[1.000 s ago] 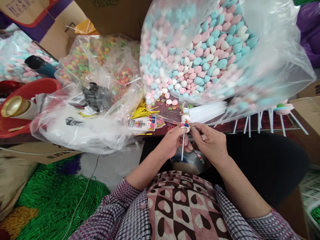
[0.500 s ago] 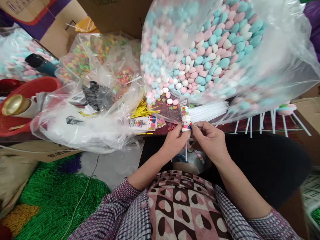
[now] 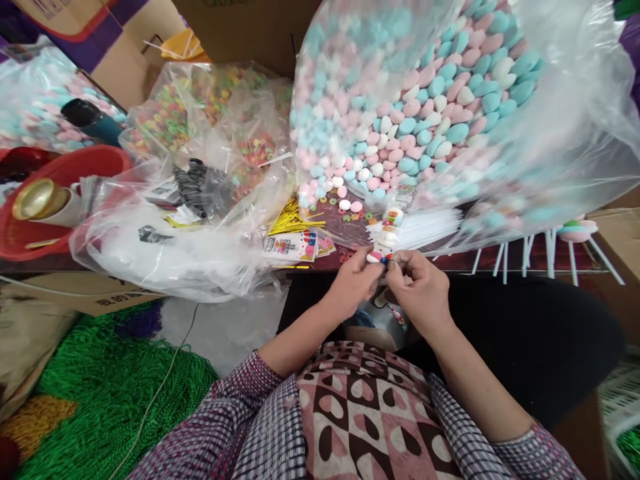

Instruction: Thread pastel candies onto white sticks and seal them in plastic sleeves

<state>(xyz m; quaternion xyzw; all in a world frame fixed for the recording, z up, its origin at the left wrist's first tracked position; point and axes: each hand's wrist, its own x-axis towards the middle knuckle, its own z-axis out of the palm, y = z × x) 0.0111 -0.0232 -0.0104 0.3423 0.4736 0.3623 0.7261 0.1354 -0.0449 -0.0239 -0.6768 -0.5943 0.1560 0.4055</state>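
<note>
My left hand [image 3: 354,279] and my right hand [image 3: 419,288] meet at the table's front edge, both pinching the base of a candy stick [image 3: 388,235] in a clear printed wrapper. The stick holds stacked white, pink and coloured candies and tilts up to the right. Its white stem is hidden behind my fingers. Just beyond lies a bundle of white sticks [image 3: 425,225] and some loose ring candies [image 3: 350,215].
A huge clear bag of pink, blue and white candies [image 3: 415,113] fills the table behind. Bags of coloured ring candies [image 3: 210,113], yellow twist ties [image 3: 293,219], printed labels [image 3: 293,247] and a red basin [image 3: 55,200] are left. Finished lollipops [image 3: 575,233] stand right. Green cord [image 3: 100,393] lies below left.
The candy stick has tilted from upright toward the right, and its stem has slipped out of sight behind my hands. Both hands have edged slightly right and closer together.
</note>
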